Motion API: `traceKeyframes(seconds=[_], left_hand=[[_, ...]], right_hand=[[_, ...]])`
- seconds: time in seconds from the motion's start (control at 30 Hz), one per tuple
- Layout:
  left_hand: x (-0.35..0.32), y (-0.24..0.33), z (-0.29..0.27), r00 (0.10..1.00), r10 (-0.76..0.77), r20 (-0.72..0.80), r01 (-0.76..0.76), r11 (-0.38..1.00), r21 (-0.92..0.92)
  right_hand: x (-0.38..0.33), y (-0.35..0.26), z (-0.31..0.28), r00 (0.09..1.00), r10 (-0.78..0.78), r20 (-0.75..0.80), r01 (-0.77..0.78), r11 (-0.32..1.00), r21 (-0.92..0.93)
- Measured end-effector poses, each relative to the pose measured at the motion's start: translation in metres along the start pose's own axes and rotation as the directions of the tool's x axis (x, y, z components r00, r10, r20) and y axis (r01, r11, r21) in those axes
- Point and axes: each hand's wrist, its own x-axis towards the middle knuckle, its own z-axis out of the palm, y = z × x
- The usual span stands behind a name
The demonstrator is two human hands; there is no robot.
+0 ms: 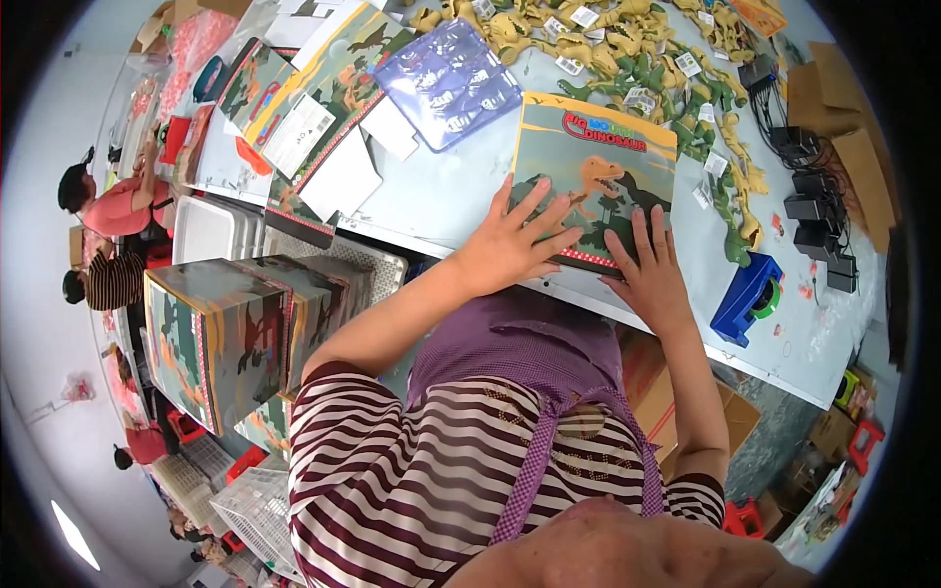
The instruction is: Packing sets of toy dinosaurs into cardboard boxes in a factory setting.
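Observation:
A printed cardboard box [545,147] with a dinosaur picture lies at the table's near edge in front of me. My left hand [518,240] rests on its lower left part, fingers stretched out and spread. On the lower right part lies my right hand [651,269], its fingers also extended and apart. Neither hand is wrapped round anything. Beyond the box's upper left corner sits a clear bluish plastic tray [451,83] with moulded hollows. Yellow toy dinosaurs [627,24] and green ones [676,108] with white tags are heaped behind and to the right of the box.
A blue tape dispenser [745,302] stands near the right edge, below black power adapters [816,208]. Unfolded printed cartons [328,78] lie at the left. Dinosaur-printed boxes [225,333] are stacked left of me beside white trays [208,233]. Other people [123,208] work far left.

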Motion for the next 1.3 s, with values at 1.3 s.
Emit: traceKeyframes(seconds=[1.3], left_hand=[[0.000, -0.028, -0.009, 0.999, -0.046, -0.013, 0.041, 0.964, -0.262]], right_hand=[[0.009, -0.020, 0.002, 0.987, 0.163, -0.010, -0.159, 0.970, 0.186]])
